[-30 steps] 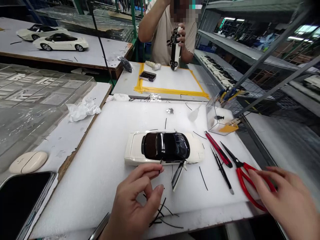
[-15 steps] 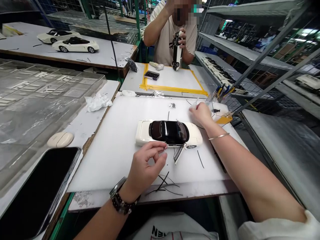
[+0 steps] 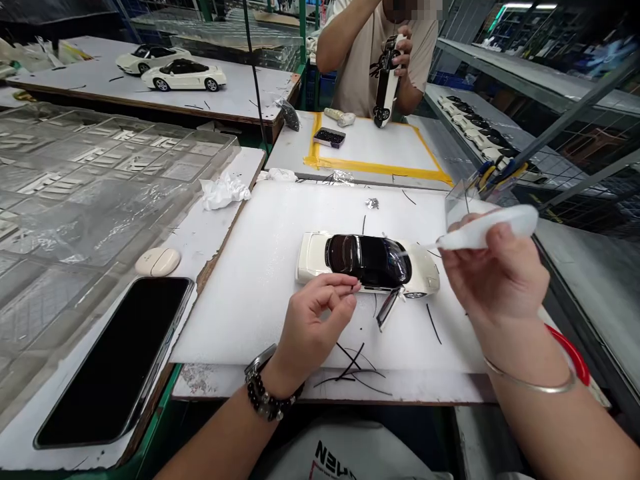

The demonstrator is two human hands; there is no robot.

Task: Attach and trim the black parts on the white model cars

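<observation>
A white model car (image 3: 370, 260) with a black roof sits on the white foam sheet, its nose to the right. Its near-side door (image 3: 388, 311) stands swung out toward me. My left hand (image 3: 317, 317) is at the car's near side, thumb and fingertips pinched around a tiny dark bit that is too small to name. Raised to the right of the car, my right hand (image 3: 505, 283) grips a white squeeze bottle (image 3: 520, 217). The bottle's thin nozzle points left, over the car's front end.
Black strips (image 3: 350, 363) lie on the foam near me. A phone (image 3: 117, 360), a beige case (image 3: 157, 261) and clear plastic trays (image 3: 150, 167) are at left. Opposite, a person holds another model car (image 3: 387, 87). Tools (image 3: 495, 177) stand at right beside metal shelving.
My right hand has come back from the foam's far right side, lifting the squeeze bottle toward the car. My left hand keeps its pinch beside the car. The view has shifted slightly.
</observation>
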